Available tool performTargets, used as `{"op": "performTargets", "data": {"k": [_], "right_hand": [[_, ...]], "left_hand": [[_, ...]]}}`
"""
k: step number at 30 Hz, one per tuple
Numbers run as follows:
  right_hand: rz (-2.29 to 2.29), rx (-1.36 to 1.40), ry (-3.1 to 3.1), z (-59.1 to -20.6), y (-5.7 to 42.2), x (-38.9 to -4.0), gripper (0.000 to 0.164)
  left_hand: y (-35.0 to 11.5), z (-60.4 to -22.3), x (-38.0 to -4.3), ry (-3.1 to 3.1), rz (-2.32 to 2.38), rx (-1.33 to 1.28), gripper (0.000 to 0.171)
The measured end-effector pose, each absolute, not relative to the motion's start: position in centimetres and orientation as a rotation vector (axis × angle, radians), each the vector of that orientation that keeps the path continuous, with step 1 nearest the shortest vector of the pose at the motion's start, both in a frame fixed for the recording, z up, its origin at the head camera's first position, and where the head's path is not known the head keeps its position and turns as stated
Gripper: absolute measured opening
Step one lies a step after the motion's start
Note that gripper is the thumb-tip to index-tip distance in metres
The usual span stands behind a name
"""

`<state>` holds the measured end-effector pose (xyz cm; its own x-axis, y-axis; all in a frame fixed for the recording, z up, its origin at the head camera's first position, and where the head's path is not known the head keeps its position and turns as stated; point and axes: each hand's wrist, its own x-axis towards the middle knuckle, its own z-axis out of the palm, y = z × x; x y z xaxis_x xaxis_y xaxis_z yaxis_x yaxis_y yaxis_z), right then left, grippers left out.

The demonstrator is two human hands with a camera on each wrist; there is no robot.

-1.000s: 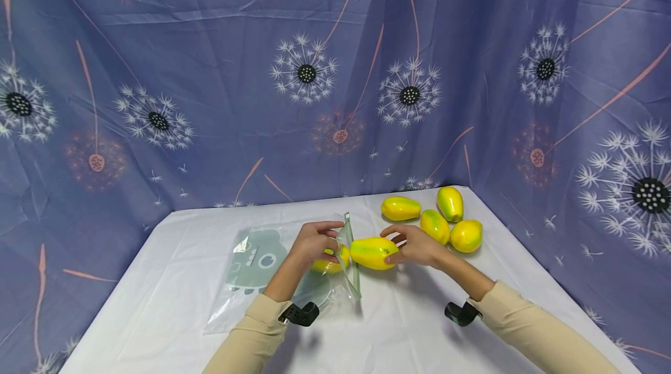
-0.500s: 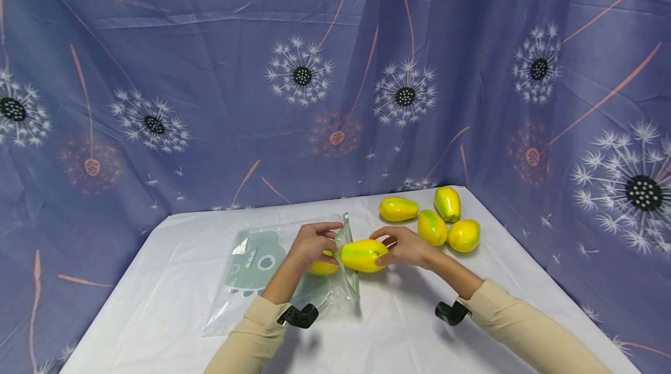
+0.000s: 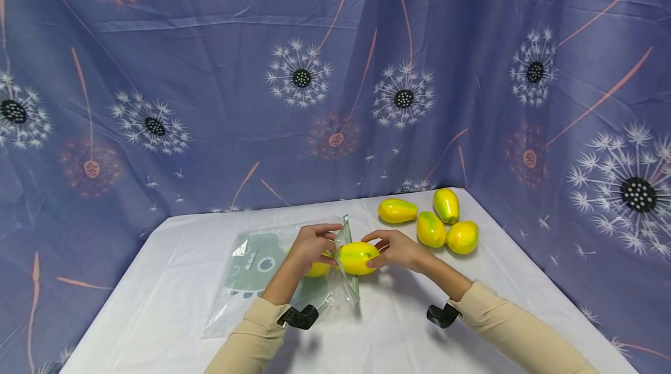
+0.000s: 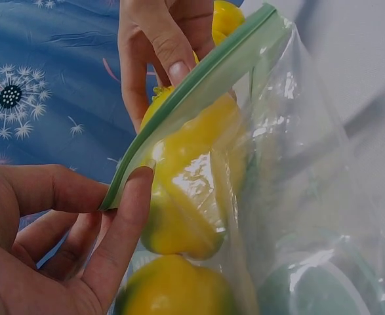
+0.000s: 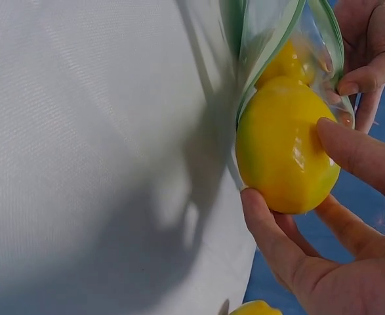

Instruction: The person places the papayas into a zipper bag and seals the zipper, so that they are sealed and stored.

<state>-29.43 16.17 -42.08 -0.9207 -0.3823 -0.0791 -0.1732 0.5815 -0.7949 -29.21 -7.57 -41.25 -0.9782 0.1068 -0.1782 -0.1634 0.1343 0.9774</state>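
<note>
My left hand [image 3: 313,246] pinches the green-rimmed opening of a clear zip bag [image 4: 310,197] with a dinosaur print. The bag lies on the table, its mouth held apart toward the right. My right hand [image 3: 399,250] grips a yellow-green papaya [image 5: 287,147] by its rear end. The papaya's front part is inside the bag's mouth, seen through the plastic in the left wrist view. Another papaya [image 4: 176,289] lies inside the bag, touching the front of the held one; in the head view my left hand partly covers it.
Several more papayas stay at the table's back right: one papaya [image 3: 397,211] lies apart, and another papaya [image 3: 431,229] sits among a close group. The white-covered table [image 3: 157,281] ends at a blue dandelion-print curtain [image 3: 220,100] behind and at the sides.
My right hand has moved left, carrying the papaya from the bag's opening partly into it. The papaya inside has shifted a little left. My left hand keeps its hold on the rim.
</note>
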Motion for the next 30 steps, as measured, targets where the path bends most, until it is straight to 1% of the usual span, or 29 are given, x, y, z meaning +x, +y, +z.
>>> {"op": "performTargets", "data": {"k": [2, 10, 20, 27, 30], "right_hand": [[-1.276, -0.446, 2.567, -42.3, 16.0, -29.5, 0.058], [-1.358, -0.342, 2.558, -43.2, 15.2, -29.9, 0.047], [-1.444, -0.362, 2.484, -44.0, 15.1, -29.9, 0.052], [-1.434, -0.412, 2.473, -44.1, 15.1, -29.9, 0.042], [-1.431, -0.429, 2.471, -44.0, 15.0, -29.7, 0.041]], "left_hand": [[-7.6, -41.3, -29.2, 2.197, 1.944, -0.051, 0.062], [-7.6, -41.5, -29.2, 2.183, 1.960, -0.037, 0.062], [-7.7, -41.6, -29.1, 2.185, 1.970, -0.030, 0.061], [-7.7, -41.5, -29.2, 2.176, 1.985, -0.030, 0.060], [-7.7, -41.5, -29.3, 2.175, 1.988, -0.033, 0.060]]}}
